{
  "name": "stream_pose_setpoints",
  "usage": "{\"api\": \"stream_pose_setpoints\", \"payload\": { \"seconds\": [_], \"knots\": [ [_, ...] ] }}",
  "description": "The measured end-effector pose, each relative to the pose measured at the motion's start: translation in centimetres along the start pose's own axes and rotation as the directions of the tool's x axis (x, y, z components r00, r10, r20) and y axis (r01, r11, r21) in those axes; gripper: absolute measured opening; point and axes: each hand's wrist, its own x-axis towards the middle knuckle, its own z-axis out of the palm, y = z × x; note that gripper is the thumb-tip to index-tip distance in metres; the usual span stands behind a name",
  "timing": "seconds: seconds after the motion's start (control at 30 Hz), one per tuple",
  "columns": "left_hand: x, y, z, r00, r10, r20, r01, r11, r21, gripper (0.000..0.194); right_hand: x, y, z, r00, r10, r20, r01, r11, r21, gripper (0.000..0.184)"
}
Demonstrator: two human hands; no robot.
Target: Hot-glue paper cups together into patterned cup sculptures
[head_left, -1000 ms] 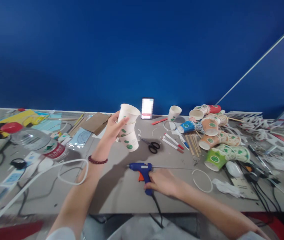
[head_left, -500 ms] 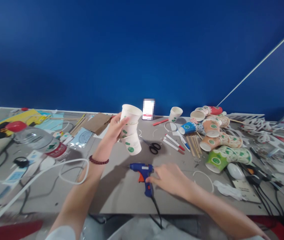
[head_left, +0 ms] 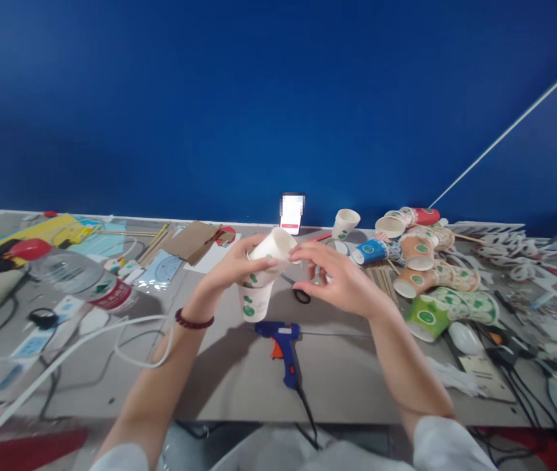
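A column of white paper cups (head_left: 254, 301) with green leaf prints is gripped in my left hand (head_left: 236, 265). The top cup tilts, its mouth facing right and up. My right hand (head_left: 334, 278) is beside that mouth, thumb and fingers apart. Its fingertips come up to the cup's rim; whether they touch it I cannot tell. Below the cups a blue hot glue gun (head_left: 285, 347) with an orange trigger lies on its side on the table, a clear stick out of its back end. Black-handled scissors (head_left: 302, 296) are partly hidden behind my right hand.
A single white paper cup (head_left: 345, 224) stands at the back, near a lit phone (head_left: 292, 212). Coloured paper cups (head_left: 425, 317) lie piled at the right. A plastic bottle (head_left: 76, 275) and a white cable (head_left: 86, 337) take up the left, with cardboard (head_left: 192, 240) behind.
My right hand has left the glue gun and risen to the cups' mouth. My left hand has brought the cups slightly down, and the top cup now tips more to the right.
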Motion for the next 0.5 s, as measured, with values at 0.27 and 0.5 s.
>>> {"api": "stream_pose_setpoints", "payload": {
  "seconds": [0.27, 0.5],
  "knots": [
    [-0.4, 1.1, 0.8, 0.992, -0.025, 0.123, 0.015, 0.997, 0.078, 0.043, 1.0, 1.4, 1.3, 0.975, 0.066, 0.210, -0.061, 0.998, -0.027, 0.022],
    [-0.3, 1.3, 0.9, 0.989, -0.021, 0.150, 0.005, 0.995, 0.104, 0.046, 1.0, 1.5, 1.7, 0.980, 0.094, 0.174, -0.081, 0.994, -0.077, 0.012]
  ]
}}
